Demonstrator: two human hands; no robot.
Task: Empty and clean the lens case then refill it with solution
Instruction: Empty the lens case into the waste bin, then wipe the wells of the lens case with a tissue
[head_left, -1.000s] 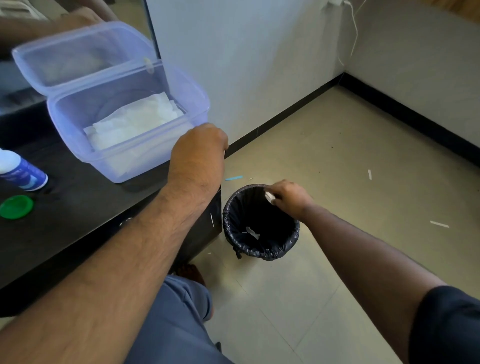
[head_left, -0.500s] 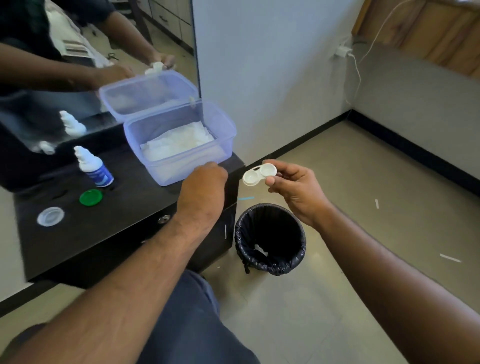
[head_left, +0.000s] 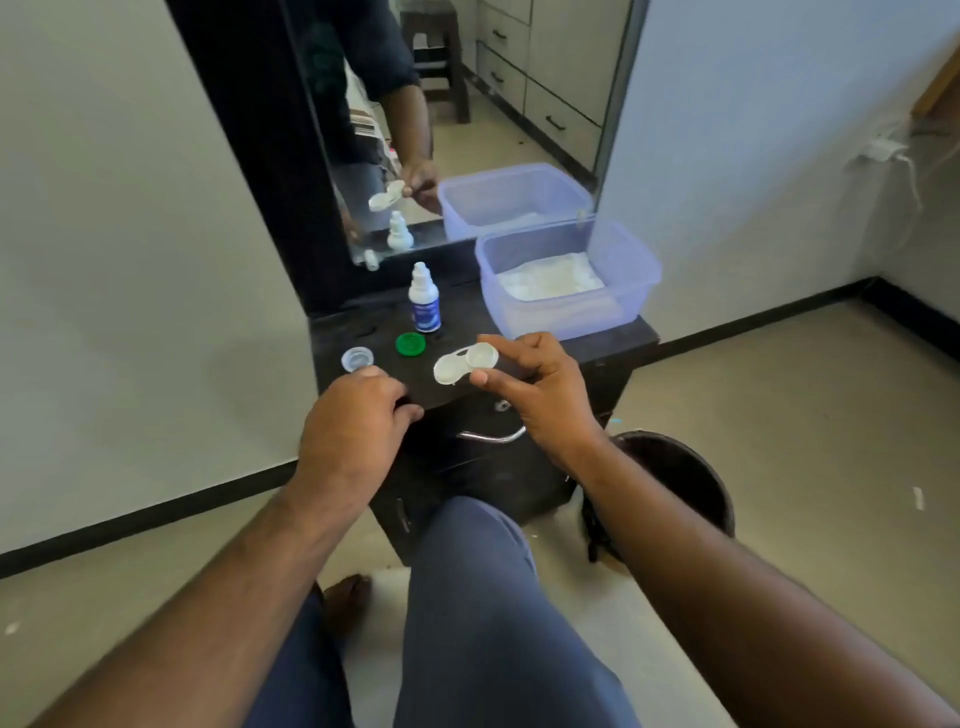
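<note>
The case (head_left: 466, 365) is held just above the dark cabinet top (head_left: 613, 335), pinched at its right well between thumb and fingers of the right hand (head_left: 540, 395). The left hand (head_left: 353, 431) rests with curled fingers at the front edge of the top and holds nothing, as far as can be seen. The case looks light, stiff and smooth, probably slippery if wet. It is best taken by one well's rim, kept level. The bottle (head_left: 424, 301) and both caps, green (head_left: 410, 344) and clear (head_left: 357, 358), stand near.
</note>
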